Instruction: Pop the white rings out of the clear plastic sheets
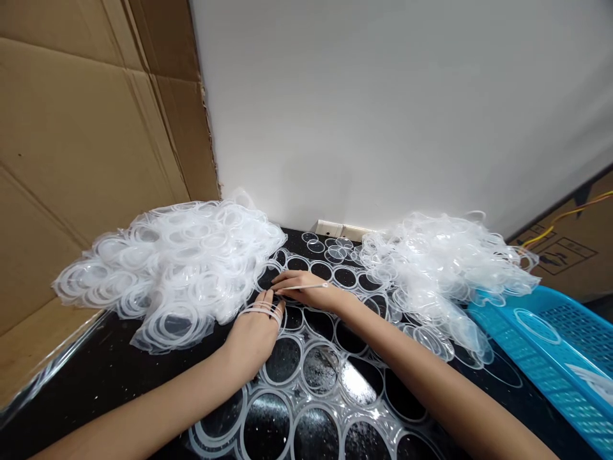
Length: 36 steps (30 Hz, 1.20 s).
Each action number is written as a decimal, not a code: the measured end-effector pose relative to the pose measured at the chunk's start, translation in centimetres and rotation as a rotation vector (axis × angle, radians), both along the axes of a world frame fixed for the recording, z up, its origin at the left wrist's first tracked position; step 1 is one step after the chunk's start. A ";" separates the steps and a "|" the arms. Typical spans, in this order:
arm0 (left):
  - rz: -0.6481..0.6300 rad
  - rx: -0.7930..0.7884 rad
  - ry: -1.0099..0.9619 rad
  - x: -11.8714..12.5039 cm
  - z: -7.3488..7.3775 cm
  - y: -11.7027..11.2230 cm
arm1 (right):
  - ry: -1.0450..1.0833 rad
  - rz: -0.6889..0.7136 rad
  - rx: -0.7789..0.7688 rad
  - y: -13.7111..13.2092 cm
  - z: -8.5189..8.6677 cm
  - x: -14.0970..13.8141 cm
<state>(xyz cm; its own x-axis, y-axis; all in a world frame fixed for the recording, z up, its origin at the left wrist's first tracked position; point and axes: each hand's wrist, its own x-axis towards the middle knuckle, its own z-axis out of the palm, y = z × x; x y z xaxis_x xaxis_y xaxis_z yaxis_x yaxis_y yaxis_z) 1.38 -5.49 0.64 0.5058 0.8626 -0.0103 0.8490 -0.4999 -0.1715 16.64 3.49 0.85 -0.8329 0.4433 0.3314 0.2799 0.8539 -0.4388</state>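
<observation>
My left hand (256, 326) rests on the black counter, with several thin clear plastic rings (262, 310) looped around its fingers. My right hand (304, 287) lies just beyond it, pinching a thin white pointed stick (304, 287). Beneath both hands spreads a clear plastic sheet of joined rings (311, 377), with round holes showing the dark surface. Two heaped piles of clear plastic rings stand on either side, the left pile (172, 268) close to my left hand and the right pile (445, 275) beyond my right wrist.
A speckled black countertop (96, 377) carries everything. Brown cardboard (96, 128) lines the left side, and a white wall (383, 108) rises behind. A blue plastic basket (541, 358) sits at the right edge, below a cardboard box (569, 255) with yellow wires (565, 220).
</observation>
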 end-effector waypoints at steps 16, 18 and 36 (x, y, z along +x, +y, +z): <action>-0.015 -0.081 -0.050 -0.2 0.7 -0.1 | 0.084 -0.231 0.232 3.0 1.3 -0.7; -0.007 -0.081 -0.039 -0.1 0.6 -0.2 | 0.208 -0.353 0.175 3.5 2.6 -0.4; 0.042 0.006 0.095 0.3 0.3 -1.5 | -0.011 -0.142 -0.505 -0.8 2.7 -0.9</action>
<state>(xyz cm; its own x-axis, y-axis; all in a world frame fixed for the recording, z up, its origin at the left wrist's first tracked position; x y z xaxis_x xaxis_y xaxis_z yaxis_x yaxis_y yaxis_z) 1.65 -7.03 0.95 0.4664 0.8831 -0.0509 0.8488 -0.4630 -0.2552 15.77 2.67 3.52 -0.7549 0.6547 0.0388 0.3848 0.4901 -0.7821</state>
